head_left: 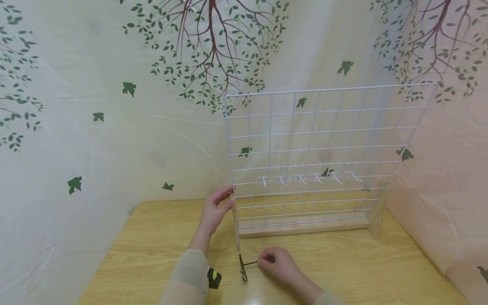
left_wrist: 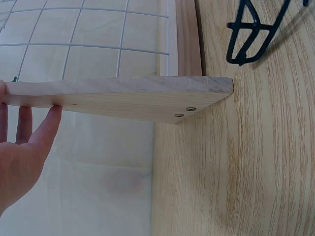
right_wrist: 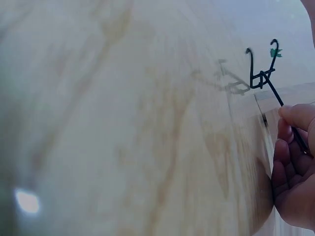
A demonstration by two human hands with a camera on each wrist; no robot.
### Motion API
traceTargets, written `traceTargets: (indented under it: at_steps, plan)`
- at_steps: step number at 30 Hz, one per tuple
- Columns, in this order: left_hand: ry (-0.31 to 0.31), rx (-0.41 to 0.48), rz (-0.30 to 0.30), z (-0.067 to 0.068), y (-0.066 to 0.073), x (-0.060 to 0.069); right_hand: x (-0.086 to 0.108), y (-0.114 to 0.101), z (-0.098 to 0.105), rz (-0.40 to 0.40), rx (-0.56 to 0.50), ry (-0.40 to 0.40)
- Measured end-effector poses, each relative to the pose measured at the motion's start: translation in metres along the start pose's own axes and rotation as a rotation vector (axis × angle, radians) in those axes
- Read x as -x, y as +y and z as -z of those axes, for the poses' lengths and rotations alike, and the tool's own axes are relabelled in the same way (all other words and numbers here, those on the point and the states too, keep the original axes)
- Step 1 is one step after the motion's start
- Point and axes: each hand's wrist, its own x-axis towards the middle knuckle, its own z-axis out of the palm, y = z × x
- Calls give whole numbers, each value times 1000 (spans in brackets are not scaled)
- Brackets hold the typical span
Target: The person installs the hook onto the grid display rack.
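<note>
A white wire grid panel [head_left: 270,127] stands upright on a wooden base with a wooden post at each side. My left hand [head_left: 214,212] holds the left wooden post [left_wrist: 123,98] near its top, thumb and fingers about its edges. Low over the table, in front of that post, my right hand [head_left: 280,265] pinches a black wire hook [right_wrist: 274,92] by its long straight rod. The hook's framed end, with two curled tips, points away from the fingers. Part of the rod is hidden inside the right hand.
Several white hooks [head_left: 281,180] hang in a row on the grid's lower wires. The wood-grain table [head_left: 152,254] runs back to a pale sheet [head_left: 183,152] printed with trees and leaves. A small black item with a yellow-green mark [head_left: 214,278] shows by the left sleeve.
</note>
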Motion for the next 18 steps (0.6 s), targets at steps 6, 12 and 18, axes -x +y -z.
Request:
traceTargets:
  at_steps: [6, 12, 18]
  plan:
    - [3, 0, -2, 0, 0, -1, 2, -5, 4, -67, -64, 39]
    - [-4, 4, -3, 0, 0, -2, -2, -12, 13, -99, -109, 87]
    - [-1, -1, -3, 0, 1, 0, -4, -18, 25, -179, -164, 159]
